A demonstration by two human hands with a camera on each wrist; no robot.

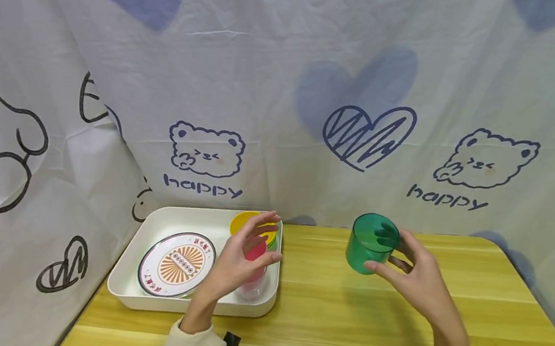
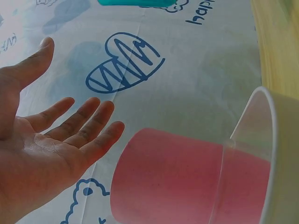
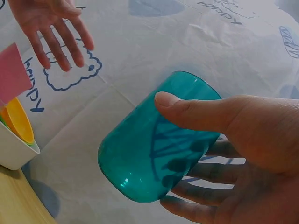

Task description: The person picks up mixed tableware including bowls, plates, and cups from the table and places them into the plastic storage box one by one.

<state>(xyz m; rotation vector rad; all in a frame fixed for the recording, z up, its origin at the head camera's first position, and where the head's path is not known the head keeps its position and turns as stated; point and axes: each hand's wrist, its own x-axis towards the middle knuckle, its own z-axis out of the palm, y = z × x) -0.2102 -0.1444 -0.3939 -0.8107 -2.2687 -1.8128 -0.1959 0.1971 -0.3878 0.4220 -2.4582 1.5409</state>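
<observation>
My right hand point(image 1: 417, 274) grips a translucent teal-green cup point(image 1: 369, 246), thumb on the near side and fingers round the far side. The cup is held above the table's right half, and in the right wrist view it looks empty. My left hand point(image 1: 239, 254) hovers over the right end of a white tray point(image 1: 121, 278), its fingers spread and holding nothing. Just below and beyond that hand is a pink cup point(image 2: 187, 177), standing in the tray and partly covered by the hand in the head view. A yellow cup point(image 1: 241, 221) stands behind it.
In the tray's left part lies a round plate point(image 1: 149, 267) with an orange sunburst print. A green rim point(image 1: 273, 244) shows under the yellow cup. The wooden table point(image 1: 311, 325) ends at a white printed cloth point(image 1: 277, 81) hanging behind and at the left.
</observation>
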